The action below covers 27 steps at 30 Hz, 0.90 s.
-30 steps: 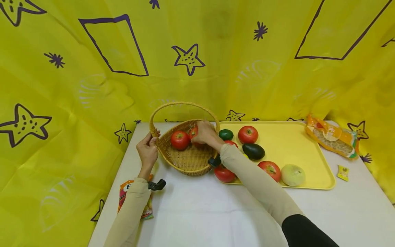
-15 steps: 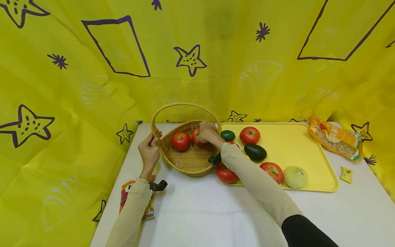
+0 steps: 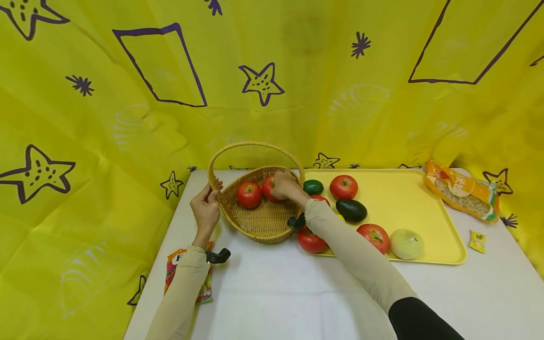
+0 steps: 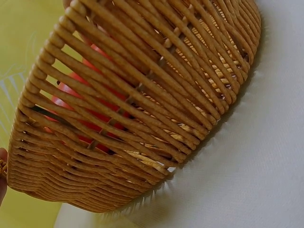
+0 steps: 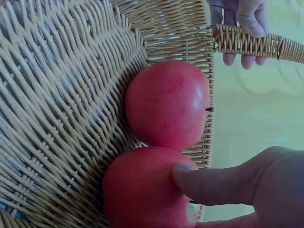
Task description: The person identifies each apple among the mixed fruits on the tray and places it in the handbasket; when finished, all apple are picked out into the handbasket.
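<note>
My left hand [image 3: 206,210] grips the base of the handle on the left side of a wicker basket [image 3: 263,226]. In the right wrist view, its fingers [image 5: 256,28] wrap that wound handle. Inside the basket, my right hand [image 3: 288,185] holds a red apple [image 3: 268,187], thumb pressed on its upper side. A second red apple [image 3: 249,194] lies to its left; in the right wrist view the held apple [image 5: 145,190] and the other apple [image 5: 168,104] sit side by side against the wicker. Through the basket's slats, the left wrist view shows red fruit [image 4: 90,104].
A yellow tray [image 3: 408,198] on the right bears several red apples [image 3: 344,187], a dark avocado [image 3: 351,210], a green fruit [image 3: 313,187] and a pale round fruit [image 3: 407,243]. An orange food bag [image 3: 463,191] and small yellow packet [image 3: 477,241] lie beyond. Another bag [image 3: 206,289] is under my left forearm.
My right hand, with the apple, has shifted slightly nearer me inside the basket. My left hand keeps its grip on the handle. The head view has moved a little.
</note>
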Available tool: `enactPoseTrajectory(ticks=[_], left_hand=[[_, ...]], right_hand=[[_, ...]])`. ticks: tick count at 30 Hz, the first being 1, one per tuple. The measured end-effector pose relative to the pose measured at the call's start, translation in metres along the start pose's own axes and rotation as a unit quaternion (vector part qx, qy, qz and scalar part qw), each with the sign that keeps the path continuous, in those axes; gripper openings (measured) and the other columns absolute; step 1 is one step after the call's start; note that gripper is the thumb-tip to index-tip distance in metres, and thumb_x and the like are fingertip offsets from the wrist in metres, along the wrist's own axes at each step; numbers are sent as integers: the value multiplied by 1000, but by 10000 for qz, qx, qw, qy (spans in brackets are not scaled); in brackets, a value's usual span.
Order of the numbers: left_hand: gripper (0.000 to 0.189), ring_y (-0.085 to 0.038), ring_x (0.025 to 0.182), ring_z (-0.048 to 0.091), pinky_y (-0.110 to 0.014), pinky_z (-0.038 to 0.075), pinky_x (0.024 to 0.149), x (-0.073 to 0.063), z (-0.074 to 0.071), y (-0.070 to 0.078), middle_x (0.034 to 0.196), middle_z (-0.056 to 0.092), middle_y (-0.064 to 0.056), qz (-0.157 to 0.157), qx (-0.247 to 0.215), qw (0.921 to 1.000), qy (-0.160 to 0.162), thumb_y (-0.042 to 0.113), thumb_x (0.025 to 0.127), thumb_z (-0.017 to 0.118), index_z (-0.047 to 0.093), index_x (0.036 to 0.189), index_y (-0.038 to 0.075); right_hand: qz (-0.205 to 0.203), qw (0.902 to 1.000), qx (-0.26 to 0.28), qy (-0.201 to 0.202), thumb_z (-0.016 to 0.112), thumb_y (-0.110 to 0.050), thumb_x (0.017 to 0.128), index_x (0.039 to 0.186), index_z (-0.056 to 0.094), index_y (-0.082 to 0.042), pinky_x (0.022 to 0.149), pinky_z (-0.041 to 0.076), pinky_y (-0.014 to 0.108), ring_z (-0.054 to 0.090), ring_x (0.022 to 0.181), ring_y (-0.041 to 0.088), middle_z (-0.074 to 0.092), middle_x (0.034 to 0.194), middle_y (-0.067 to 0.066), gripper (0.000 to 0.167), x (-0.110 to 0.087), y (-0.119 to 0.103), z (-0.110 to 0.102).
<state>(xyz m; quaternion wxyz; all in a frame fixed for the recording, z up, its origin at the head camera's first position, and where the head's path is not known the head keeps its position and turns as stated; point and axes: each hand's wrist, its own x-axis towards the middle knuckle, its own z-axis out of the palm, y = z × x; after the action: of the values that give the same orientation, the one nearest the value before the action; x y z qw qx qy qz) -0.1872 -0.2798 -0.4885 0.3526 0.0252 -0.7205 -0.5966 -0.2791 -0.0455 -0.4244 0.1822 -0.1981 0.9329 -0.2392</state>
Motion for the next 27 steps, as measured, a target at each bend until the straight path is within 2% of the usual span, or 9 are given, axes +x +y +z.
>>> enactPoseTrajectory(ticks=[5, 8, 10, 12, 15, 19, 21, 23, 27], left_hand=[[33, -53, 109, 71, -14, 58, 94, -1, 0, 1, 116, 73, -36, 28, -18, 10000, -36, -14, 99, 60, 68, 131, -14], [32, -52, 109, 72, -14, 58, 94, -1, -1, 1, 116, 75, -33, 25, 4, 10000, -74, -13, 100, 60, 68, 131, -13], [32, -51, 109, 72, -13, 58, 94, -1, -1, 2, 115, 75, -32, 38, 23, 9999, -92, -13, 100, 60, 69, 131, -12], [32, -51, 109, 72, -13, 58, 95, -1, -2, 2, 115, 75, -32, 65, 35, 9999, -93, -13, 100, 59, 70, 130, -11], [31, -51, 109, 72, -12, 57, 94, -1, -1, 2, 115, 75, -32, 75, 32, 9999, -98, -14, 100, 59, 71, 129, -11], [32, -52, 108, 72, -11, 57, 93, -1, 0, 3, 116, 74, -34, 105, 50, 9999, -58, -14, 100, 59, 69, 130, -12], [33, -53, 108, 71, -11, 57, 93, -1, 0, 3, 116, 74, -35, 134, 69, 9999, -34, -14, 100, 59, 68, 132, -12], [34, -55, 108, 70, -11, 57, 94, -1, 0, 2, 117, 73, -35, 121, 72, 9999, -26, -14, 100, 59, 68, 133, -12], [34, -53, 109, 70, -13, 58, 95, -3, 0, 3, 117, 74, -33, 38, 49, 10000, -30, -13, 101, 59, 68, 133, -11]], right_hand=[[-12, 10000, 31, 23, 69, -15, 95, 142, 54, 8, 103, 54, 46, 54, 134, 41, 51, 147, 30, 55, -3, 0, 1], [-85, 9998, 162, -25, 75, -21, 96, 158, 40, 6, 119, 47, 50, 42, 148, 44, 39, 161, 31, 76, -10, -1, -2], [-327, 9991, 246, -70, 78, -24, 96, 163, 32, 6, 125, 40, 52, 34, 155, 45, 31, 167, 30, 87, -18, -3, -8], [-730, 9968, 303, -156, 78, -26, 96, 165, 30, 4, 129, 34, 54, 29, 158, 44, 28, 170, 28, 89, -30, -3, -17], [-1539, 9855, 568, -425, 79, -27, 96, 163, 37, 1, 129, 34, 56, 34, 156, 43, 36, 169, 24, 84, -52, 5, -36], [-2358, 9571, 1429, -889, 81, -23, 95, 159, 48, -3, 125, 39, 58, 45, 151, 43, 48, 163, 19, 75, -83, 26, -59], [-2521, 9443, 1882, -965, 83, -20, 93, 156, 52, -4, 124, 41, 56, 49, 148, 42, 54, 159, 16, 71, -97, 40, -69], [-2583, 9363, 2208, -884, 84, -17, 92, 154, 55, -5, 123, 42, 57, 53, 145, 41, 56, 157, 15, 70, -110, 56, -77], [-2528, 9361, 2399, -477, 88, -15, 88, 153, 56, -7, 120, 43, 62, 58, 141, 35, 60, 154, 14, 73, -132, 91, -90]])
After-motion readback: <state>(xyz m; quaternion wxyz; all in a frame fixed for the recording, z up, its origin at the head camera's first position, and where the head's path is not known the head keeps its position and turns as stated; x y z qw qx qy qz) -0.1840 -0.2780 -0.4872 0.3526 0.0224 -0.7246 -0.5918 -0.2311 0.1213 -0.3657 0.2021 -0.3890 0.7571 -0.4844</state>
